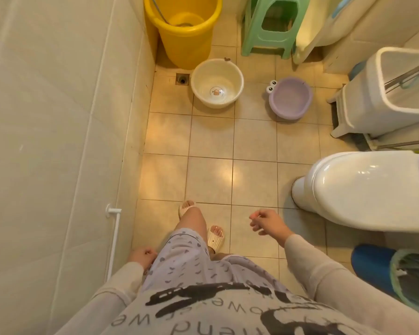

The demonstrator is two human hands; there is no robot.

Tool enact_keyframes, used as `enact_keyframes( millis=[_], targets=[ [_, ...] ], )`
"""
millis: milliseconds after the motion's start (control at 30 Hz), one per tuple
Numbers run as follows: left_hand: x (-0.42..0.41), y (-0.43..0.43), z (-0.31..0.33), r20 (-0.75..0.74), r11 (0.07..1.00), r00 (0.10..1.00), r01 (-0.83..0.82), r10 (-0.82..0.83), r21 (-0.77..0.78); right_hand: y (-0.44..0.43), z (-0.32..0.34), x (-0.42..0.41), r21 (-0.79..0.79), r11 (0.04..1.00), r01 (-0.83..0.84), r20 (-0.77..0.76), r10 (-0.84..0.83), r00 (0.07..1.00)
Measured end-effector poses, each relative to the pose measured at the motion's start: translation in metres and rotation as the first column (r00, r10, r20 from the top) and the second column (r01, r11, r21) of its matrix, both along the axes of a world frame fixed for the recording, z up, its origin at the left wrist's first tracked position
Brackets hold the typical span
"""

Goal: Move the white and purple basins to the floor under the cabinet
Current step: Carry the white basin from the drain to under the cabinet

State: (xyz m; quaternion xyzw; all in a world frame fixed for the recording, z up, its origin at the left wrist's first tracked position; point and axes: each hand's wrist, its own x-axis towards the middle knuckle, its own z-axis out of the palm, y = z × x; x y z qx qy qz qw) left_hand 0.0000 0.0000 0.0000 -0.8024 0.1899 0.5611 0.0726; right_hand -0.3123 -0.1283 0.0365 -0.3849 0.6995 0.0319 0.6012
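Observation:
A white round basin [217, 83] with a small cartoon print in its bottom stands on the tiled floor at the far end, beside a floor drain. To its right, apart from it, sits a purple basin [290, 97] with two googly eyes on its rim. Both are upright and hold nothing. My right hand [266, 223] hangs low over the near floor, fingers loosely apart, holding nothing. My left hand [142, 257] rests curled against my left hip, and nothing shows in it. Both hands are far from the basins.
A yellow bucket [183, 27] stands in the far left corner, a green plastic stool [272, 25] beside it. A white storage rack [382, 93] is at the right, a toilet [363, 187] below it, a lined bin [411, 276] at the lower right. A tiled wall [58, 117] runs along the left.

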Motion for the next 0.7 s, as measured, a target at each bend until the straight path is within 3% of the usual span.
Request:
enact_keyframes(
  millis=[200,333,467,700],
  targets=[
    [0.018,-0.038,-0.004,0.018,0.996,0.999,-0.037,0.035,0.082,-0.078,-0.007,0.017,-0.116,0.988,0.100,0.040,-0.096,0.995],
    [0.041,-0.098,-0.009,0.029,0.998,1.000,-0.015,0.013,0.067,-0.114,-0.018,0.030,-0.080,0.989,0.123,0.012,-0.122,0.992],
    [0.064,-0.180,-0.011,0.013,0.995,0.995,-0.096,0.096,-0.017,-0.142,-0.024,0.037,-0.029,0.986,0.165,-0.026,-0.166,0.986],
    [0.088,-0.334,0.002,-0.091,0.992,0.996,0.013,-0.025,-0.127,-0.167,-0.034,0.027,0.083,0.952,0.296,-0.176,-0.278,0.944]
  ],
)
